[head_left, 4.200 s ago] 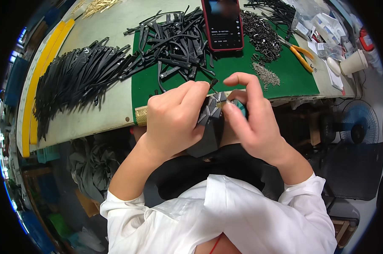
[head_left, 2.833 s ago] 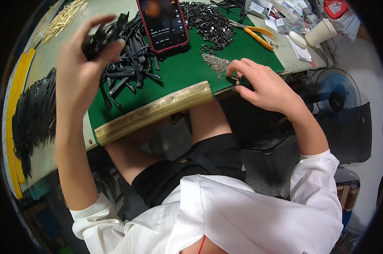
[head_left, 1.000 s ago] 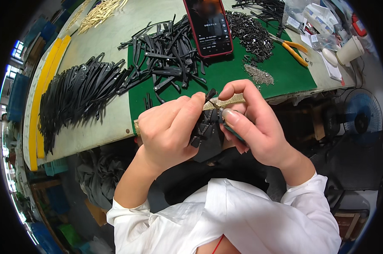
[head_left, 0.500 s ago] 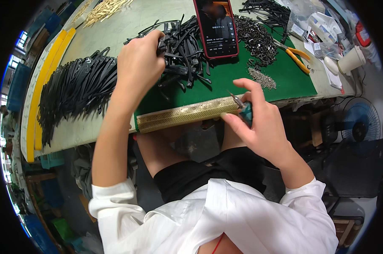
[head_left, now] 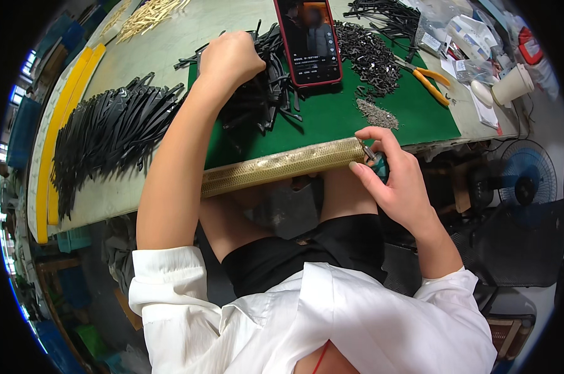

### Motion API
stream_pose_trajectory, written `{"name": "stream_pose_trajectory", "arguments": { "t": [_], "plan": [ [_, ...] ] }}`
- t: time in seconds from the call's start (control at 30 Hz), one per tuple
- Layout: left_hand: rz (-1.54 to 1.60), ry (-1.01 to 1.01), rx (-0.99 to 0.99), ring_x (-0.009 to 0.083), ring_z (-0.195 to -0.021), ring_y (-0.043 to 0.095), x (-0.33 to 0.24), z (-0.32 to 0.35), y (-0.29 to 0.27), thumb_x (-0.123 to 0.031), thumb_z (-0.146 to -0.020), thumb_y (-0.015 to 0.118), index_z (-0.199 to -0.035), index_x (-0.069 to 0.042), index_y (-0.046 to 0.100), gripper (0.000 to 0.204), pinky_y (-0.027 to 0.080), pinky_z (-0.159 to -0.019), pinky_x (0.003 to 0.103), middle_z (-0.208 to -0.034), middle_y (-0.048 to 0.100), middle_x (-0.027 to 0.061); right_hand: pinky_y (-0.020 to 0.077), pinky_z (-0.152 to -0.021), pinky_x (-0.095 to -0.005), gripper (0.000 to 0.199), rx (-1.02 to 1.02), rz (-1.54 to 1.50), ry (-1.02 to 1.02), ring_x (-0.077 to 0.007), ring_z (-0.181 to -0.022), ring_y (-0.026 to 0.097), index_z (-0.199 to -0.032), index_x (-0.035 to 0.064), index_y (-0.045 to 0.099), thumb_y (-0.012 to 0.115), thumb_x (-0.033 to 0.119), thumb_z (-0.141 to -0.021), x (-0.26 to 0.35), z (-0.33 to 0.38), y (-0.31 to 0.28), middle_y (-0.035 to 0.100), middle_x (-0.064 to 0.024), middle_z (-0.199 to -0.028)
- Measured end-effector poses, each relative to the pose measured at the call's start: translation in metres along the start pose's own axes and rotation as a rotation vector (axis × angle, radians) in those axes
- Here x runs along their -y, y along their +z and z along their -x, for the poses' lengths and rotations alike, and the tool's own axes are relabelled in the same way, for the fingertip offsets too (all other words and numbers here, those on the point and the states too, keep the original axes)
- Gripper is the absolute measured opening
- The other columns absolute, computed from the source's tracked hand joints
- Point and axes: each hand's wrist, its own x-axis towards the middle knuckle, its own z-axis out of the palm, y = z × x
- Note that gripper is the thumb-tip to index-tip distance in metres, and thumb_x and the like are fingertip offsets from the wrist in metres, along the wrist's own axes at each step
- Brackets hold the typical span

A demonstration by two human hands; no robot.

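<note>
My left hand (head_left: 232, 59) is closed over a loose heap of thin black strips (head_left: 266, 100), which look like eyeglass temple arms. Its fingers curl under, so what they hold is hidden. Lower and to the right, my right hand (head_left: 397, 177) grips a small hand tool (head_left: 376, 163) with a teal handle and a metal tip. Thumb and forefinger stand apart around the tool's metal end. They are beside the right end of a gold perforated strip (head_left: 282, 165) along the table's front edge. A denser row of black temple arms (head_left: 117, 131) lies at left.
A phone (head_left: 310, 43) with a lit screen stands on the green mat (head_left: 331, 121). Right of it are small black offcuts (head_left: 366, 56), grey bits (head_left: 376, 115), and yellow-handled pliers (head_left: 428, 81). A white cup (head_left: 513, 84) stands at far right, and yellow bars (head_left: 70, 134) edge the left.
My left hand has moved up and slightly right over the heap, its fingers turning out of sight. My right hand has shifted a little right and down with the teal-handled tool.
</note>
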Motion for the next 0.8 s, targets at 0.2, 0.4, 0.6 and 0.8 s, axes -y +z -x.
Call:
{"name": "stream_pose_trajectory", "arguments": {
  "t": [0.2,0.4,0.6,0.8],
  "plan": [
    [0.18,-0.087,-0.068,0.0416,-0.085,0.069,0.027,-0.011,-0.008,-0.016,-0.069,0.064,-0.09,-0.002,0.074,0.027,0.056,-0.078,0.047,-0.087,0.071,0.023,0.0517,-0.065,-0.035,0.033,-0.017,0.015,0.009,-0.0301,-0.072,0.068,-0.115,0.0048,0.058,0.071,0.012,-0.085,-0.005,0.001,-0.006,0.065,-0.0143,-0.081],
    [0.043,-0.089,-0.344,0.0383,-0.085,0.07,0.064,-0.011,-0.034,-0.02,-0.075,0.066,-0.098,-0.008,0.076,0.027,0.055,-0.078,0.046,-0.086,0.072,0.0214,0.0491,-0.068,-0.0352,0.028,-0.044,0.06,0.088,-0.0283,-0.072,0.064,-0.111,0.0033,0.06,0.069,0.014,-0.086,-0.012,-0.004,-0.025,0.063,-0.0135,-0.081],
    [0.824,-0.033,-0.22,0.0105,-0.06,0.056,0.091,-0.007,-0.052,-0.03,-0.079,0.071,-0.099,-0.01,0.076,0.029,0.045,-0.058,0.028,-0.093,0.076,0.0043,0.0503,-0.072,-0.0385,0.036,-0.01,0.139,0.182,-0.034,-0.076,0.064,-0.117,0.0048,0.051,0.066,0.017,-0.087,-0.028,-0.016,-0.047,0.063,-0.0161,-0.092],
    [0.848,0.164,-0.271,0.0053,-0.072,0.059,0.006,0.07,-0.06,-0.02,-0.08,0.071,-0.106,-0.001,0.069,0.032,0.048,-0.07,0.023,-0.084,0.071,0.0019,0.0495,-0.081,-0.0414,0.032,0.288,0.367,0.029,-0.0325,-0.091,0.062,-0.114,0.0064,0.052,0.062,0.01,-0.084,-0.035,-0.02,-0.062,0.059,-0.0136,-0.102]
  ]
}}
